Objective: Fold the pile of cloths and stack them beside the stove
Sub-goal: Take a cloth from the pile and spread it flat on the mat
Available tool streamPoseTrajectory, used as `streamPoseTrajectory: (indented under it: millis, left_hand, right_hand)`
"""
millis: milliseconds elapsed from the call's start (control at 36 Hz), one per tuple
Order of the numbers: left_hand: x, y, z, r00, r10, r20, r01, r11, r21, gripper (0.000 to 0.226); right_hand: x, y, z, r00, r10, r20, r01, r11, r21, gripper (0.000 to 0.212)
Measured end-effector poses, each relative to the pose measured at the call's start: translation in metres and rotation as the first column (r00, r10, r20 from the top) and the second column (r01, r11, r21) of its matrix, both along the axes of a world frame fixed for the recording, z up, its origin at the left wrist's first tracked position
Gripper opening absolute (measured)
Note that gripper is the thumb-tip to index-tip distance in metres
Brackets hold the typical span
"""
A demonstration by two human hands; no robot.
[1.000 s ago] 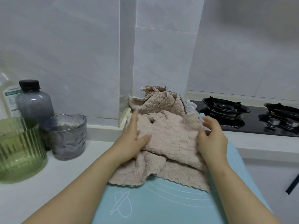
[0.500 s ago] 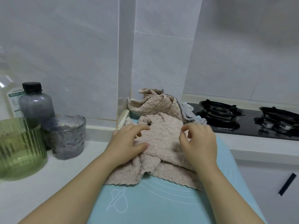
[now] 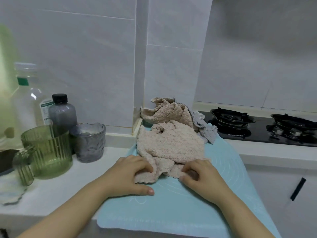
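Note:
A crumpled beige cloth lies on a light blue mat on the counter. My left hand grips the cloth's near left corner with curled fingers, thumb flat on the mat. My right hand pinches the near right edge of the same cloth. Behind it sits a second beige cloth bunched against the wall corner, with a grey cloth partly under it at the right. The black gas stove lies to the right of the pile.
At the left stand a green ribbed glass jar, a small green glass, a grey textured cup, a dark-capped grey bottle and a clear plastic bottle. A cabinet door with a black handle is below right.
Both hands slid from the middle of the beige cloth toward me to its near edge and took hold of the corners. The camera tilted and drew back.

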State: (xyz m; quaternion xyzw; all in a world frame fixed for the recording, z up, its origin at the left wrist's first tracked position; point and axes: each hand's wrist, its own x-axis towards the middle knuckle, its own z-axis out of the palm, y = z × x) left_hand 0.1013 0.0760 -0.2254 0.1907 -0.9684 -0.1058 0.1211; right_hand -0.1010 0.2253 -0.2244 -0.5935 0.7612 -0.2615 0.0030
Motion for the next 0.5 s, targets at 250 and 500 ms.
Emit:
streamPoseTrajectory:
  millis: [250,500]
  left_hand:
    - [0.0030,0.0056,-0.0048,0.967,0.059,-0.246,-0.065,0.998,-0.013,0.040]
    - [0.0079,0.0066,-0.0050,0.893,0.198,-0.404,-0.136,0.975,0.178,0.049]
  right_hand:
    - [-0.0014,0.0004,-0.0019,0.997,-0.002,-0.081,-0.001,0.999,-0.046,0.021]
    - [0.0007,0.0048,0.0021,0.993,-0.114,-0.012,0.110,0.979,-0.169,0.015]
